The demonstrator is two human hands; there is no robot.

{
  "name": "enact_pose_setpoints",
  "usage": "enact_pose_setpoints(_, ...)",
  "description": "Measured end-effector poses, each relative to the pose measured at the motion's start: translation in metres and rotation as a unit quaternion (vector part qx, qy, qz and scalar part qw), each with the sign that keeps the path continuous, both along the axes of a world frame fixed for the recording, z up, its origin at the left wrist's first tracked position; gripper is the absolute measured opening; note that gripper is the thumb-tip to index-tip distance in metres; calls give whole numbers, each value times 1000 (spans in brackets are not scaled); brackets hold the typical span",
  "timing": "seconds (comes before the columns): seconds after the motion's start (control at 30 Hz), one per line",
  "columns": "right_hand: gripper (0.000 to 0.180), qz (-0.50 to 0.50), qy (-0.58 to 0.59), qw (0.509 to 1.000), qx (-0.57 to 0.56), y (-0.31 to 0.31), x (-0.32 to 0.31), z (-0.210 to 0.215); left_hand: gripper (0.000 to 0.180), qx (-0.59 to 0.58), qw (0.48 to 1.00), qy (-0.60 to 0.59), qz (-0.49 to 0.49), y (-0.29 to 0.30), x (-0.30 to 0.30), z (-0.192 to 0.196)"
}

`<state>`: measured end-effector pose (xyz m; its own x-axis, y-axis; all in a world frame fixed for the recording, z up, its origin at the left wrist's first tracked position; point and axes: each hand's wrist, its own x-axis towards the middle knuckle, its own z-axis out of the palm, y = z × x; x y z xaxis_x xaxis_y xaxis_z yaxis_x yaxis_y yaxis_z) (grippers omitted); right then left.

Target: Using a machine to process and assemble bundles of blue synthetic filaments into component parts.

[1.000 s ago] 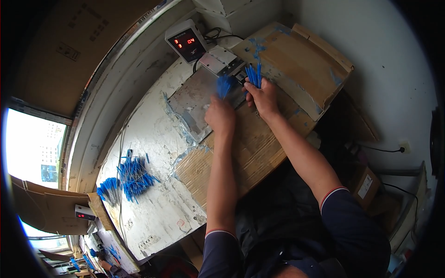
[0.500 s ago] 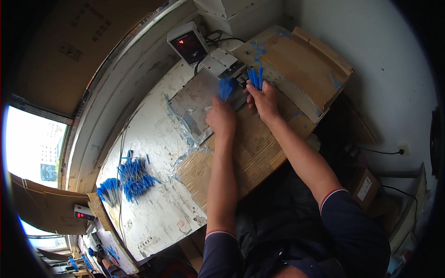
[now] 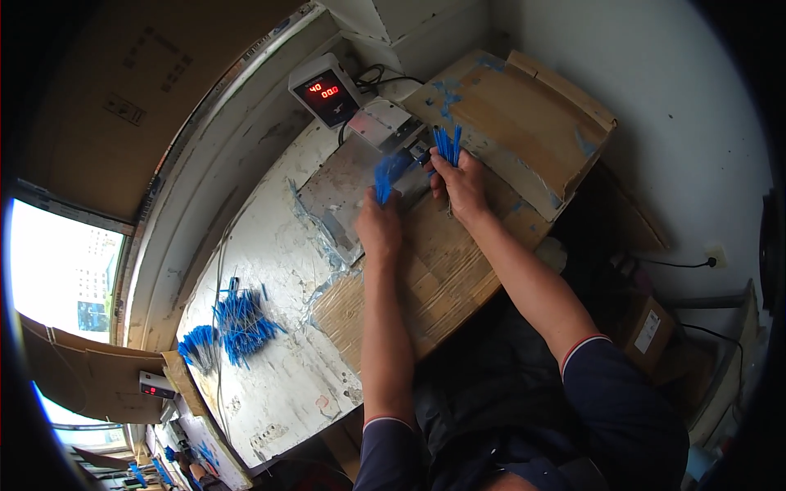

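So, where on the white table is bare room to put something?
Bare white tabletop lies between the loose blue-and-grey strand pile, the flat brown cardboard sheet and the near edge. Crowded: around the grey metal plate, with left hand, right hand and their blue bundles.

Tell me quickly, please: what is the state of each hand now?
Left hand: closed, holding a blurred blue bundle.
Right hand: closed, holding a bunch of thin blue pieces.
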<state>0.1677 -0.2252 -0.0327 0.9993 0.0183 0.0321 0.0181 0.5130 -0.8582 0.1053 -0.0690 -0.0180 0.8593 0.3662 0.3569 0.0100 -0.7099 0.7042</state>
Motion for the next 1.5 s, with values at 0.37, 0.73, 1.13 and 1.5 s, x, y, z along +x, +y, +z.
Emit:
enact_pose_setpoints(0.37,20,-1,3,998,55,-1,0,4,26,4,993,103,-52,1,-3,3)
enact_pose_setpoints(0.73,18,44,-68,994,-73,7,-10,2,17,75,992,28,-93,-13,-5,2)
enact_pose_setpoints(1.13,15,140,-45,974,-171,26,-27,12,25,-312,941,-131,20,1,-13,11)
enact_pose_setpoints(1.5,14,126,-52,965,-223,25,-32,19,12,-491,857,-126,-98,2,-16,17)
